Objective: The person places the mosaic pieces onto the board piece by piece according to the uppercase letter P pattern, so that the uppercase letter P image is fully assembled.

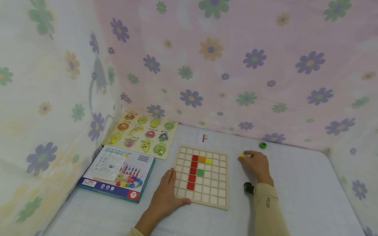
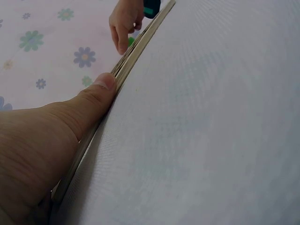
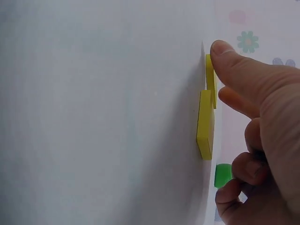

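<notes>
A wooden grid board lies flat on the white-covered table. In its squares sit a column of several red tiles, an orange tile, a yellow one beside it and a green tile. My left hand rests against the board's lower left corner, fingers straight along the side, thumb at the near edge. Right of the board, my right hand pinches a yellow tile between thumb and index finger. Another yellow tile stands close by in the right wrist view.
A small pattern card lies behind the board. A green bead is beyond my right hand. To the left are a boxed bead set and a fruit picture board. Flowered cloth walls the back and sides.
</notes>
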Available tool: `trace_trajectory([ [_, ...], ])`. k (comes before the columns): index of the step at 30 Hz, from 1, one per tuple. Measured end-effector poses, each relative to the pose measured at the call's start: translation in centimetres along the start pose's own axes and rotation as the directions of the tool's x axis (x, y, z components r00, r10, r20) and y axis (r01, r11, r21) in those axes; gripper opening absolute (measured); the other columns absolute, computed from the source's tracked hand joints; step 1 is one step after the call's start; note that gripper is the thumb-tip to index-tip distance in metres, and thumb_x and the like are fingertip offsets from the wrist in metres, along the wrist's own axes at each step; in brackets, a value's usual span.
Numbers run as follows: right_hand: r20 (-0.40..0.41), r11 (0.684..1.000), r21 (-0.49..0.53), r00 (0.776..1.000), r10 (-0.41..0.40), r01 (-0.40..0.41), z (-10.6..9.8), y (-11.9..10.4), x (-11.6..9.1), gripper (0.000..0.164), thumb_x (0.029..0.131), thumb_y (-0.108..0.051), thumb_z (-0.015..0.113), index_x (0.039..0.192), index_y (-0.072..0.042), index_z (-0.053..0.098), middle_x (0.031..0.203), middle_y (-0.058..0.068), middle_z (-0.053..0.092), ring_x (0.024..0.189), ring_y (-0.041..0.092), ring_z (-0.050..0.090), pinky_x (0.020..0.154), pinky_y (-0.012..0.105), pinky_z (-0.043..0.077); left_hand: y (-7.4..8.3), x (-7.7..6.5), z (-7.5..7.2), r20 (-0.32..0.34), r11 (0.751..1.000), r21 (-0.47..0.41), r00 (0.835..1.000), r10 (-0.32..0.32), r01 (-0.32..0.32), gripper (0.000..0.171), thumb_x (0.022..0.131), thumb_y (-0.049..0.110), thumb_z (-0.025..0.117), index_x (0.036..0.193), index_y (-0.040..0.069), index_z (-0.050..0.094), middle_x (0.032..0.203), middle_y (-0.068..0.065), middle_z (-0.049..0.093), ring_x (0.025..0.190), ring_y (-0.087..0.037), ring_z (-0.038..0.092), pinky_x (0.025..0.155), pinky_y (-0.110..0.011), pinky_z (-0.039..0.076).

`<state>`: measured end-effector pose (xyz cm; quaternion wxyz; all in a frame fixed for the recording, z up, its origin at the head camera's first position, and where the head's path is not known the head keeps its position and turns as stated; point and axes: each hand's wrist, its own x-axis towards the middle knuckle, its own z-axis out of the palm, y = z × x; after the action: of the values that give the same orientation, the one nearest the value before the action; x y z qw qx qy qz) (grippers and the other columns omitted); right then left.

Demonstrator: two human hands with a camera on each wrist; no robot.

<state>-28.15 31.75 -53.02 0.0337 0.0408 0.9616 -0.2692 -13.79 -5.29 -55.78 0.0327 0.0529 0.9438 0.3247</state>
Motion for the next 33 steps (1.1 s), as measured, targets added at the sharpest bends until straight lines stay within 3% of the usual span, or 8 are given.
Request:
trace_trajectory([
  [14, 0.017, 0.999, 0.023, 0.999, 0.036, -0.036, 0.6, 1.1, 0.5, 0.054, 0.094, -0.047, 0.069, 0.131, -0.008, 0.069, 0.129, 0.029, 0.064, 0.114, 0.042, 0.062, 0.094, 0.057, 0.052, -0.2, 0.1, 0.2, 0.010, 1.000, 0.002, 1.000, -0.003, 0.003, 0.134, 0.066, 0.073, 0.082, 0.163, 0.006, 0.020, 0.170, -0.012, 0.022, 0.157, -0.032, 0.023, 0.121, -0.050, 0.037],
  [25, 0.003, 1.000, 0.007, 1.000, -0.021, 0.021, 0.9, 1.1, 0.9, 0.048, 0.091, -0.038, 0.064, 0.127, -0.007, 0.071, 0.108, 0.018, 0.071, 0.084, 0.026, 0.059, 0.075, 0.041, 0.052, -0.1, 0.1, 0.1, -0.003, 1.000, 0.001, 1.000, 0.010, -0.010, 0.133, 0.066, 0.072, 0.083, 0.163, 0.005, 0.021, 0.169, -0.012, 0.022, 0.156, -0.033, 0.023, 0.121, -0.050, 0.038],
  [33, 0.007, 0.997, 0.021, 0.997, -0.075, 0.075, 1.1, 1.0, 1.0, 0.046, 0.092, -0.038, 0.063, 0.128, -0.010, 0.071, 0.114, 0.018, 0.073, 0.100, 0.031, 0.065, 0.093, 0.054, 0.053, -0.2, 0.0, 0.1, -0.005, 1.000, 0.003, 1.000, 0.011, -0.011, 0.133, 0.066, 0.071, 0.084, 0.163, 0.005, 0.021, 0.169, -0.012, 0.023, 0.156, -0.032, 0.024, 0.121, -0.050, 0.038],
])
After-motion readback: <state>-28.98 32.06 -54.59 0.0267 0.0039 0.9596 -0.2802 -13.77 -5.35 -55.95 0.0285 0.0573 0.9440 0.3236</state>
